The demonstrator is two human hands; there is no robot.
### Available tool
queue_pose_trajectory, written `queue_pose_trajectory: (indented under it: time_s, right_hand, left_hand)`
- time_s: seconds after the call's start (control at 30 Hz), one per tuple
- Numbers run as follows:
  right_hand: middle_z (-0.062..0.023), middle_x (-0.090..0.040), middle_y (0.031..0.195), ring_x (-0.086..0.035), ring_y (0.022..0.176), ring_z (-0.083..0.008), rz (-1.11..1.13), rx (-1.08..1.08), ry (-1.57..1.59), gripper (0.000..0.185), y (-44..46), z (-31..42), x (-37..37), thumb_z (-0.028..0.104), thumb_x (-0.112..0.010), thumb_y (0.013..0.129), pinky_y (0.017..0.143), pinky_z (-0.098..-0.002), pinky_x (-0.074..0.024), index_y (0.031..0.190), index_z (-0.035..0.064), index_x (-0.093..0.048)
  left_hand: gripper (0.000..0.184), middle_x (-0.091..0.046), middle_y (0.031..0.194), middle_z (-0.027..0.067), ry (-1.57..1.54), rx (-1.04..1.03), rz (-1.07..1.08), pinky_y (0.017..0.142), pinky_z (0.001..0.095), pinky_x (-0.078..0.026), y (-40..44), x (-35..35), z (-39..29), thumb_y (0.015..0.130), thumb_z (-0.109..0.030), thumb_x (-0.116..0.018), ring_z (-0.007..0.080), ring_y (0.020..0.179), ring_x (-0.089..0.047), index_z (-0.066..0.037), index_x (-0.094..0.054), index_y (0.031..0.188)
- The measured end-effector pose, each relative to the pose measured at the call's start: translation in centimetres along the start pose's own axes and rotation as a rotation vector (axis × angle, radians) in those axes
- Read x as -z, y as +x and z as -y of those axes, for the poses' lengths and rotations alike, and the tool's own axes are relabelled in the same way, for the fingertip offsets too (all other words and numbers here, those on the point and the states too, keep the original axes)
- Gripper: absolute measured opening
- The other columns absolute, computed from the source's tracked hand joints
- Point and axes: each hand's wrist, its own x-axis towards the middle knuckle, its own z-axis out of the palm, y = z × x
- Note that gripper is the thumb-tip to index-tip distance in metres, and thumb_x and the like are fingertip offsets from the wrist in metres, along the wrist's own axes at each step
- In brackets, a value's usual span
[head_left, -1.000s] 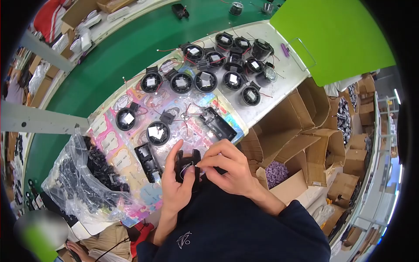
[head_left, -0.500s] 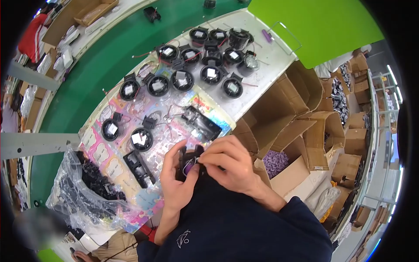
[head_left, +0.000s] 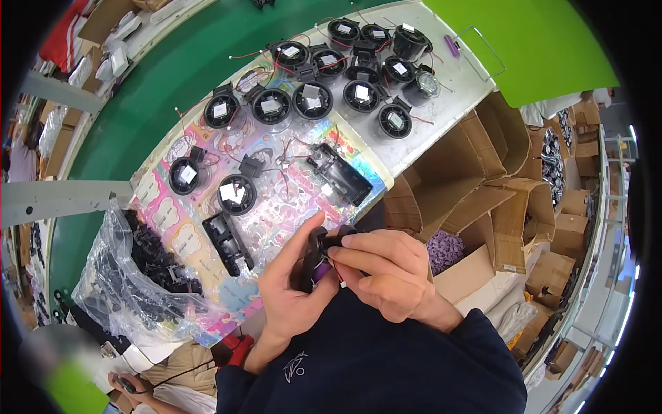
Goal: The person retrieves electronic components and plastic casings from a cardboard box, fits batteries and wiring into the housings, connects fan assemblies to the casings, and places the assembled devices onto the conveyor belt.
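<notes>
Two hands [head_left: 293, 293] [head_left: 396, 272], fingers [head_left: 369, 257] clamped on one black part [head_left: 310, 261], two black housings [head_left: 231, 248] [head_left: 343, 174] nearby

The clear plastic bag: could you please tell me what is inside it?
Black plastic parts show inside the clear plastic bag; anything beneath the top ones is covered.

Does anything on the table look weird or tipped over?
One round part toward the table's right end looks tipped: its shiny clear end shows, while nearby black round parts show white pads. Nothing looks clearly spilled or broken.
</notes>
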Motion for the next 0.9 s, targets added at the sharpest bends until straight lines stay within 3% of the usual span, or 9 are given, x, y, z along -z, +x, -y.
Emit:
queue_pose_trajectory:
  time_s: [0.2,0.47,0.7,0.9]
  right_hand:
    - [-0.0151,-0.076,0.098,-0.074,0.094,-0.0284,-0.011,0.029,-0.03,0.017,0.08,0.08,-0.5,0.01,-0.072,0.075,0.078,-0.0363,-0.0601,0.068,0.0063,-0.057]
    - [-0.0155,-0.076,0.098,-0.075,0.094,-0.0288,0.023,0.022,-0.017,0.016,0.23,0.17,-0.14,0.012,-0.07,0.071,0.079,-0.0361,-0.0602,0.068,0.0067,-0.056]
    - [-0.0163,-0.075,0.098,-0.074,0.093,-0.0295,0.049,0.034,-0.068,0.02,0.56,0.6,0.18,0.015,-0.071,0.072,0.079,-0.0363,-0.0598,0.069,0.0072,-0.052]
    - [-0.0165,-0.074,0.096,-0.073,0.092,-0.0289,0.024,0.057,-0.063,0.02,0.73,0.83,0.16,0.01,-0.067,0.081,0.078,-0.036,-0.0597,0.072,0.0079,-0.05]
  left_hand:
    - [0.071,-0.071,0.121,0.0148,0.063,-0.035,-0.039,0.092,0.027,-0.052,-0.41,0.03,0.12,0.081,0.014,-0.068,0.014,0.108,-0.066,0.004,-0.052,0.149]
    - [0.072,-0.071,0.12,0.015,0.032,-0.048,-0.09,0.089,0.0268,-0.053,-0.36,-0.53,-0.21,0.08,0.015,-0.067,0.0136,0.104,-0.067,0.005,-0.051,0.149]
    - [0.074,-0.075,0.113,0.0185,0.237,-0.116,-0.119,0.081,0.027,-0.055,-0.53,-0.59,-0.43,0.077,0.017,-0.067,0.0149,0.095,-0.07,0.007,-0.051,0.148]
    - [0.074,-0.075,0.112,0.0224,0.41,-0.201,-0.149,0.079,0.0296,-0.056,-0.82,-0.71,-0.52,0.074,0.016,-0.069,0.0212,0.091,-0.074,0.008,-0.053,0.146]
